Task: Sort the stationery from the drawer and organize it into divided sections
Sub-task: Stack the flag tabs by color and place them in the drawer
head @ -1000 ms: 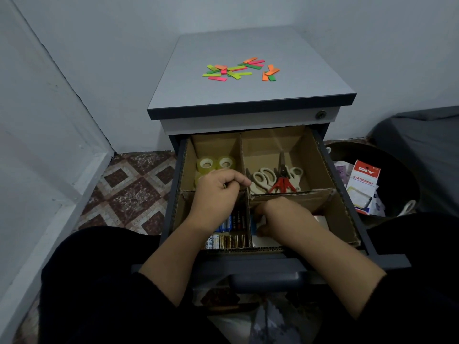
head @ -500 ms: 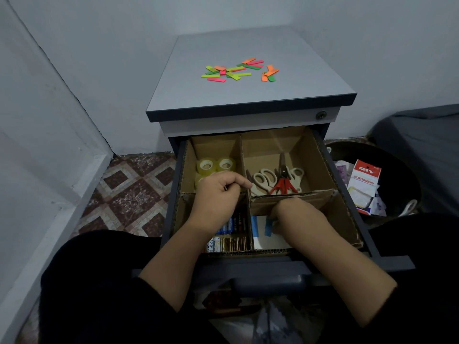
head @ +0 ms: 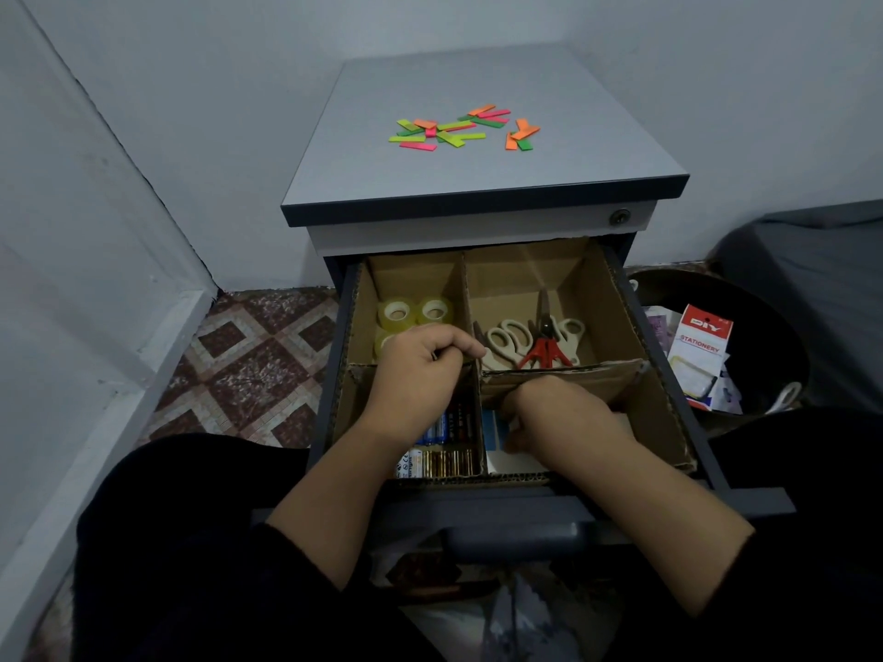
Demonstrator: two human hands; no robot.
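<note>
The open drawer (head: 669,398) holds a cardboard divider (head: 564,375) that makes four sections. Tape rolls (head: 414,312) lie in the back-left section, scissors (head: 530,341) in the back-right, and batteries (head: 446,451) in the front-left. My left hand (head: 420,370) grips the divider's top edge where the walls cross. My right hand (head: 568,418) is down in the front-right section. Its fingers are curled on a blue and white item (head: 494,430), which the hand mostly hides.
Several bright sticky flags (head: 458,129) are scattered on the cabinet top (head: 478,74). A dark bin (head: 764,336) at the right holds a red and white stationery pack (head: 700,348). A white wall stands at the left over patterned floor tiles (head: 248,370).
My right hand shifted slightly to the right inside the front-right section, uncovering more of the blue and white item. My left hand stayed on the divider.
</note>
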